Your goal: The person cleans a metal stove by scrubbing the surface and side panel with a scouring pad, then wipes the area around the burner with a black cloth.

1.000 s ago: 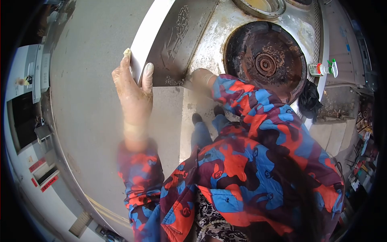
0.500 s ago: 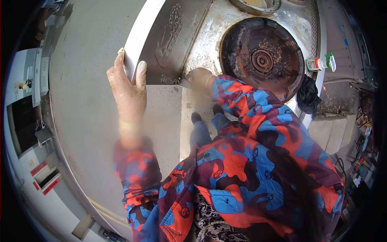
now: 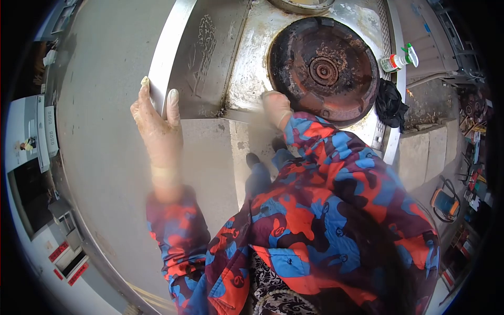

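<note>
A stained metal stove stands in front of me, with a raised side panel along its left. My left hand, in a thin pale glove, grips the panel's near corner, thumb inside and fingers outside. My right hand, gloved as well, is closed low over the stove's near edge, left of the burner. Whatever its fingers hold is hidden or too small to make out. Close beside it lies a large round burner plate, black and rusty brown. Dark grime sits in the near left corner.
A spray bottle with a green and white trigger stands at the stove's right rim. Below it hangs a black plastic bag or cloth. A second burner ring is at the far end. Grey pavement lies to the left.
My right hand has moved away from the near left corner, rightward towards the burner plate. My left hand keeps its grip on the panel. The whole view has shifted a little.
</note>
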### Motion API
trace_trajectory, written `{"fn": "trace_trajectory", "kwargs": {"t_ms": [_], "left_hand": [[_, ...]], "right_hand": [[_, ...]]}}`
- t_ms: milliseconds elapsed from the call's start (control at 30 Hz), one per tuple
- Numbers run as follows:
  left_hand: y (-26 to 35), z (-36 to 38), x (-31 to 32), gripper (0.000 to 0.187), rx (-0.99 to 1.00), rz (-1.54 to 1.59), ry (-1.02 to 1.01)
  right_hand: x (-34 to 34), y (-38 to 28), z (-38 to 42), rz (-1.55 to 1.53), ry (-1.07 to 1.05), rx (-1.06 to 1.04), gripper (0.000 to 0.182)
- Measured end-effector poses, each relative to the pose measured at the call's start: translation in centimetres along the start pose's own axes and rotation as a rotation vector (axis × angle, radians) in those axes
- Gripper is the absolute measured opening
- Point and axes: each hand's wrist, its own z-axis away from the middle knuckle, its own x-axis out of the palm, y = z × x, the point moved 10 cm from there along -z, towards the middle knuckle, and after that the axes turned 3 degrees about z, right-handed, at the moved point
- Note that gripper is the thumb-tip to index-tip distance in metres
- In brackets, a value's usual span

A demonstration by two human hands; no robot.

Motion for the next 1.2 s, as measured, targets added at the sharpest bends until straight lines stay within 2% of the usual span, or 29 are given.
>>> {"fn": "trace_trajectory", "kwargs": {"t_ms": [33, 67, 100, 133, 233, 300, 367, 400, 467, 600, 667, 700, 767, 800, 867, 900, 967, 1067, 1133, 1200], "left_hand": [[0.1, -0.2, -0.1, 0.056, 0.01, 0.003, -0.003], [0.1, -0.2, -0.1, 0.056, 0.026, -0.04, -0.013], [0.2, -0.2, 0.0, 0.056, 0.042, -0.083, -0.021], [0.1, -0.1, 0.0, 0.056, 0.05, -0.08, -0.026], [0.1, -0.1, 0.2, 0.055, 0.103, -0.092, -0.028], [0.1, 0.0, 0.2, 0.058, 0.15, -0.097, -0.012], [-0.2, 0.1, 0.2, 0.058, 0.164, -0.08, -0.017], [-0.2, 0.0, 0.2, 0.058, 0.176, -0.072, -0.013], [-0.2, 0.2, 0.1, 0.057, 0.169, -0.071, -0.015], [0.0, 0.0, 0.1, 0.055, 0.185, -0.068, -0.024], [0.0, 0.1, 0.0, 0.055, 0.192, -0.07, -0.025], [0.1, 0.1, 0.0, 0.055, 0.199, -0.066, -0.017], [0.1, -0.1, 0.0, 0.055, 0.198, -0.071, -0.029], [0.0, 0.0, 0.0, 0.054, 0.19, -0.072, -0.039], [0.0, -0.1, 0.0, 0.054, 0.225, -0.059, -0.032], [-0.1, 0.0, -0.1, 0.054, 0.24, -0.062, -0.024], [-0.2, 0.2, -0.1, 0.054, 0.236, -0.049, -0.033], [-0.2, 0.1, 0.0, 0.055, 0.216, -0.042, -0.046], [-0.4, 0.2, 0.2, 0.055, 0.189, -0.046, -0.057], [-0.1, 0.1, -0.1, 0.055, 0.22, -0.038, -0.034]], "right_hand": [[0.5, 0.0, -2.6, -0.039, 0.041, 0.061, 0.017], [-1.0, -1.3, -4.6, -0.068, 0.205, -0.026, 0.017], [-1.4, -1.6, -6.3, -0.096, 0.237, -0.021, 0.018], [0.0, -0.3, -8.8, -0.24, 0.344, 0.062, 0.019], [1.4, 0.3, -7.0, -0.233, 0.321, 0.112, 0.019], [0.6, -1.5, -1.1, 0.032, 0.121, -0.129, 0.021], [0.6, 0.2, 3.3, 0.07, -0.038, -0.075, 0.025], [0.1, 1.2, 3.6, 0.078, -0.027, -0.073, 0.025], [1.0, 1.1, 4.4, 0.043, -0.149, -0.175, 0.027], [0.3, -0.7, -1.2, -0.027, -0.025, -0.109, 0.023], [2.6, -0.5, -6.3, -0.167, 0.355, -0.118, 0.021], [2.3, -1.5, -7.8, -0.169, 0.36, -0.119, 0.021], [0.1, -1.2, -8.2, -0.46, 0.358, 0.094, 0.022], [0.5, -0.4, -6.7, -0.461, 0.359, 0.112, 0.022], [1.6, -0.7, -1.7, -0.202, -0.037, 0.016, 0.03], [2.2, 0.6, 0.5, -0.193, -0.035, 0.023, 0.03], [4.4, 1.3, 3.5, -0.062, -0.045, -0.109, 0.043], [4.4, -0.1, 2.0, -0.024, -0.074, -0.123, 0.052], [6.5, -0.9, -1.5, 0.041, -0.01, -0.159, 0.054], [5.0, -1.1, -4.6, -0.007, 0.178, -0.019, 0.052]]}}
